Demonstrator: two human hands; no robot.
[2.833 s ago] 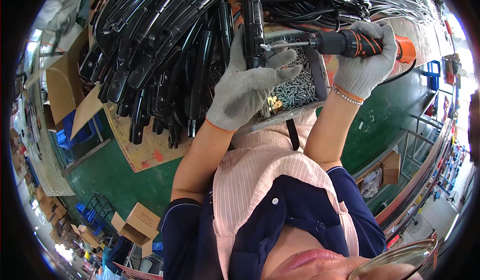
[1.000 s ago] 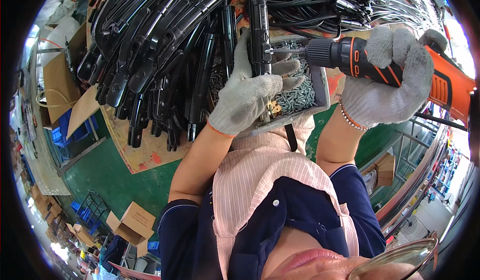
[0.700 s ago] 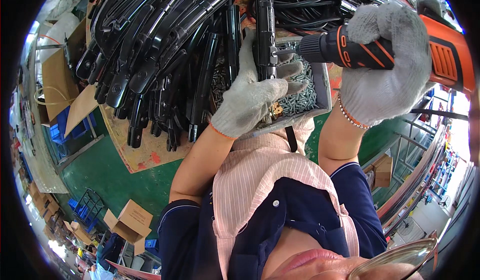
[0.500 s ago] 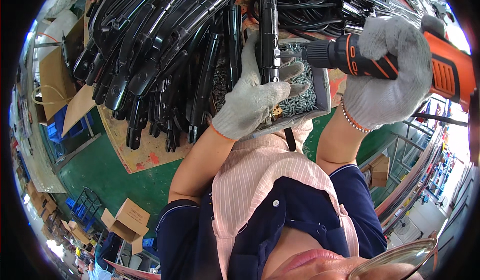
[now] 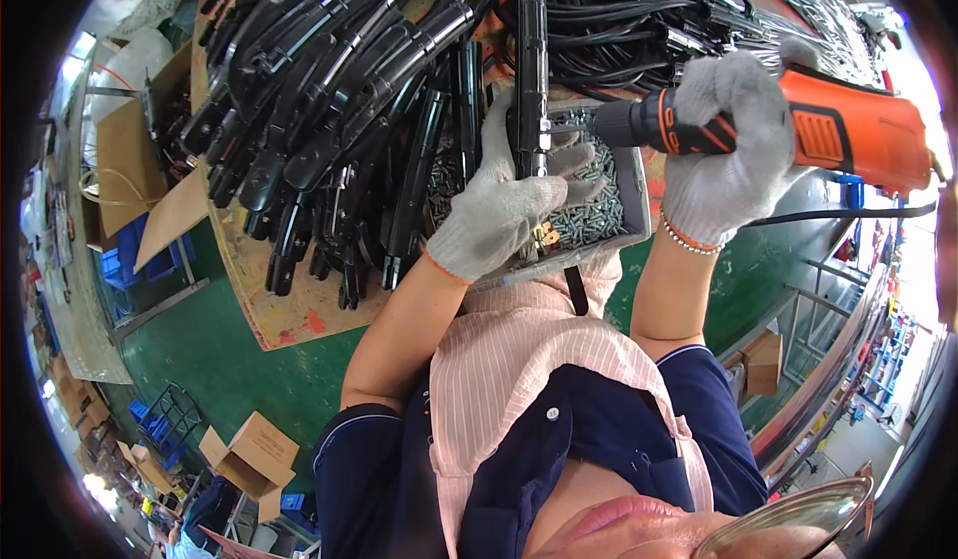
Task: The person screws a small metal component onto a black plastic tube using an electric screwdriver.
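Observation:
My left hand [image 5: 499, 200], in a grey knit glove, is closed around a black tubular handle [image 5: 534, 70] with a cable at its far end. The handle stands upright in the picture, above a grey box [image 5: 639, 195] of small screws [image 5: 599, 215]. My gloved right hand [image 5: 733, 135] grips an orange and black electric screwdriver [image 5: 848, 130], held sideways. Its thin bit points left and reaches the shiny metal part near the handle's lower end. Whether a screw sits at the tip is too small to tell. Some brass pieces [image 5: 545, 236] lie among the screws, beside my left hand.
A large heap of black handles [image 5: 319, 90] covers the left of the worktable [image 5: 269, 309]. Black cables [image 5: 599, 20] are piled at the far side. Another cable [image 5: 848, 217] runs at the right. Open cardboard boxes [image 5: 254, 449] stand on the green floor at the lower left.
The screwdriver and my right hand have shifted left in the picture, and the tool's rear end shows more. My left hand keeps its hold on the handle. The whole view has moved slightly.

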